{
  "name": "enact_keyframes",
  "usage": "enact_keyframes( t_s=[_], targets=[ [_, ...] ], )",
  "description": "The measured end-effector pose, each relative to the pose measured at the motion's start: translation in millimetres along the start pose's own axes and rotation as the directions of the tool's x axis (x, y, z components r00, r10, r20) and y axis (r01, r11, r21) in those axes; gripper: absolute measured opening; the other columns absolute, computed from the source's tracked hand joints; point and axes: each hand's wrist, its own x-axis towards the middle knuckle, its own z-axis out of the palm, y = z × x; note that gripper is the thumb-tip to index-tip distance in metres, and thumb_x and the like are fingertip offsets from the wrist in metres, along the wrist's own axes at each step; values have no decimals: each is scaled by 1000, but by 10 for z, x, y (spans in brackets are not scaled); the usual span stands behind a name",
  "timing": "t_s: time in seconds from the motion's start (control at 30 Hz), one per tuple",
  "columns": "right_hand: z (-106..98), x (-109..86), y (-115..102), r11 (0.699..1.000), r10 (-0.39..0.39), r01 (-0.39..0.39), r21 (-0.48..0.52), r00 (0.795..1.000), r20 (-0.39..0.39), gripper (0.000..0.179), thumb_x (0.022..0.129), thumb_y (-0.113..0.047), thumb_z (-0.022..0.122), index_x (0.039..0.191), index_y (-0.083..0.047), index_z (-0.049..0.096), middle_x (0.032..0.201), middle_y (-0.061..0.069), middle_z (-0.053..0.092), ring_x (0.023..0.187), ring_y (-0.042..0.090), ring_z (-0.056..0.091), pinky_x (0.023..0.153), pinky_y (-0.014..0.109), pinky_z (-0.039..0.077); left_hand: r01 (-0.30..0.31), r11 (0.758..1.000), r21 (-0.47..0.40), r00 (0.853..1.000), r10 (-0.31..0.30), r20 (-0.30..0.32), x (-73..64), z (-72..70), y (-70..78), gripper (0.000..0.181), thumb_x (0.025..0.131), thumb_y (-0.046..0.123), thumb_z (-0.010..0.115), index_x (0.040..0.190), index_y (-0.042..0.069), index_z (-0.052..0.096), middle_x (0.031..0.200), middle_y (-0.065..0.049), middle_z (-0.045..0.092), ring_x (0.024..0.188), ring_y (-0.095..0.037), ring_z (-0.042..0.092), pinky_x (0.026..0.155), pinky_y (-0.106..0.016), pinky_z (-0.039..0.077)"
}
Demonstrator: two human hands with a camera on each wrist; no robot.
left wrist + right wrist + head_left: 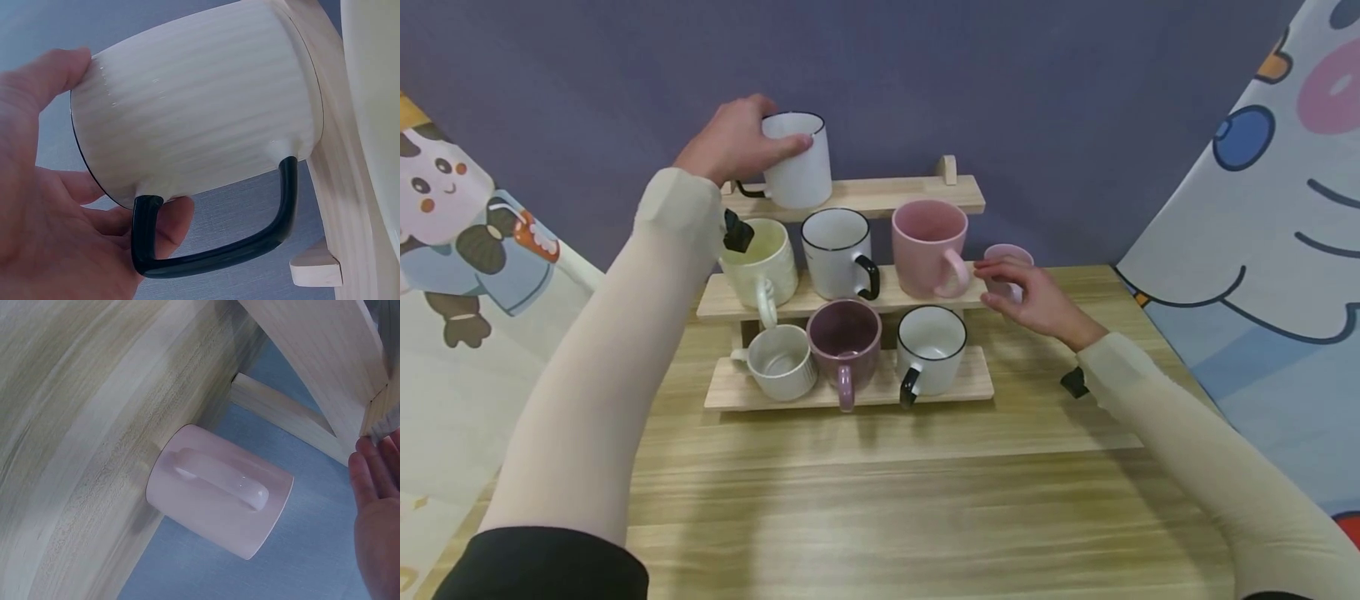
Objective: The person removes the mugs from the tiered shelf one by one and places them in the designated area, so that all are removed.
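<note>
My left hand (735, 143) grips a white mug (801, 171) by its dark rim, thumb on one side and fingers on the other. Its base is at the left of the top tier of a wooden shelf (887, 194); the black handle (215, 259) points left in the head view. Beside the middle tier's right end is my right hand (1037, 297), fingers extended and holding nothing. Its fingertips (365, 450) are at the shelf's edge; contact is unclear. A small pink mug (219, 487) stands upright on the table behind this hand, partly covered in the head view.
A pale yellow mug (762, 265), a black-rimmed white mug (831, 267) and a large pink mug (917, 254) stand on the middle tier. Below are a small cream cup (781, 362), a purple mug (861, 358) and another white mug (934, 358). The wooden table (880, 508) extends in front.
</note>
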Motion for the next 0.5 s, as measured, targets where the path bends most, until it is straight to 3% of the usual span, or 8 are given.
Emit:
enact_keyframes(
  t_s=[0.33,0.5],
  targets=[
    [-39,-29,-23,1000,3,-3,-10,1000,8,36,87,-18,70,121,-7,63,129,6,56,124,25,44,101,48,34,42,998,38,998,-44,55,76,-24,24,98,82,67,50,147,-2,26,139,-23,40,117,-35,46,94,-49,41],
    [-42,-41,-26,1000,5,-4,-24,1000,5,36,87,-19,70,121,-7,64,129,6,57,124,25,44,101,47,33,44,997,57,997,-47,55,106,-29,36,101,78,70,52,146,-1,29,138,-22,42,113,-34,46,90,-48,42]
  ],
)
